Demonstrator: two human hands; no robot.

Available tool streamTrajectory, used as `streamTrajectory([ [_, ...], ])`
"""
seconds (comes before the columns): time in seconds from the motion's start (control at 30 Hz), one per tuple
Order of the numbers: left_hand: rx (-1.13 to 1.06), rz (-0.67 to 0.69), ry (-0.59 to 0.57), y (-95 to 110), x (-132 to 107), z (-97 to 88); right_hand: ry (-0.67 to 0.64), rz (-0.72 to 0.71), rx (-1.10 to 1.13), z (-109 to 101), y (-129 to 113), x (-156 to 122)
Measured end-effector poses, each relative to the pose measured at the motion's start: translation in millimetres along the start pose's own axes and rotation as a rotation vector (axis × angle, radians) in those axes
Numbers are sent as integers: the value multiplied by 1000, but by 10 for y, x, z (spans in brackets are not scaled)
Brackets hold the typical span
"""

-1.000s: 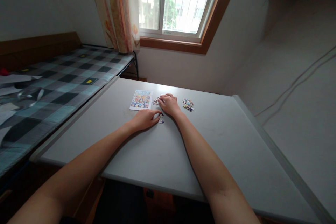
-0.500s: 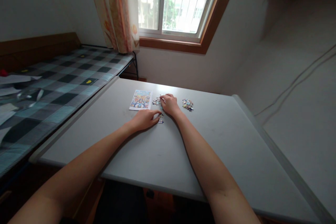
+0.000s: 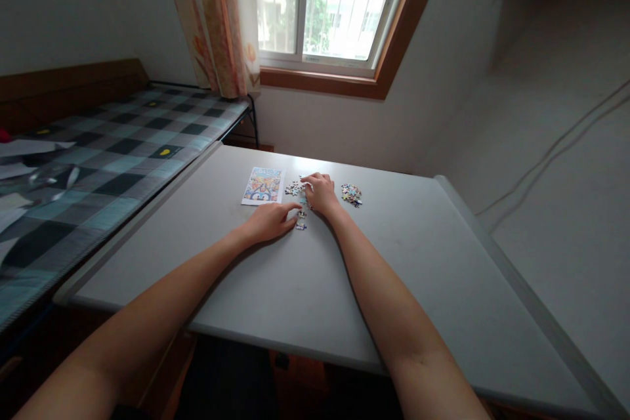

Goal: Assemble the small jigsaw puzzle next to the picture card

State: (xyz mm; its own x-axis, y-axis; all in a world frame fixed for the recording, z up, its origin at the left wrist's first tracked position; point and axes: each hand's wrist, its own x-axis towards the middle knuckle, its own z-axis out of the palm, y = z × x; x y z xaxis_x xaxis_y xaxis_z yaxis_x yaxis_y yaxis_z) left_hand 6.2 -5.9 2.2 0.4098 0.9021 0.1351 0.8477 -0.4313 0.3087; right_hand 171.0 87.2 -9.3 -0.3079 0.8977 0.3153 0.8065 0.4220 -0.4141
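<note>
My left hand rests on the table beside a few joined-looking jigsaw pieces, its index finger and thumb apart near their left edge. Nothing shows between those fingers. Farther up, my right hand is bent over the right side of a loose heap of jigsaw pieces, index finger stretched out and thumb apart from it. Part of that heap is hidden under the right hand. Left of the heap lies a printed picture sheet with a colourful cartoon scene. A second pile of jigsaw pieces sits right of my right hand.
The pale table has a raised edge along its left and right sides. A bed with a checked cover stands to the left, with papers on it. Behind are a curtain and a barred window.
My right hand's index finger and thumb have spread apart over the heap. The left index finger has lifted slightly off the small pieces, opening a gap to the thumb.
</note>
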Motion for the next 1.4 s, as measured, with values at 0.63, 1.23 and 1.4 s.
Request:
streamTrajectory([
  [0.63, -71, 52, 0, -70, 6, 2, 161, 29, 193, -474, 278, 61],
  [1.23, -135, 178, 118, -82, 27, 17, 113, -35, 208, -540, 580, -840],
  [1.4, -144, 205, 72, -47, 9, -3, 102, -24, 211, -533, 585, -845],
])
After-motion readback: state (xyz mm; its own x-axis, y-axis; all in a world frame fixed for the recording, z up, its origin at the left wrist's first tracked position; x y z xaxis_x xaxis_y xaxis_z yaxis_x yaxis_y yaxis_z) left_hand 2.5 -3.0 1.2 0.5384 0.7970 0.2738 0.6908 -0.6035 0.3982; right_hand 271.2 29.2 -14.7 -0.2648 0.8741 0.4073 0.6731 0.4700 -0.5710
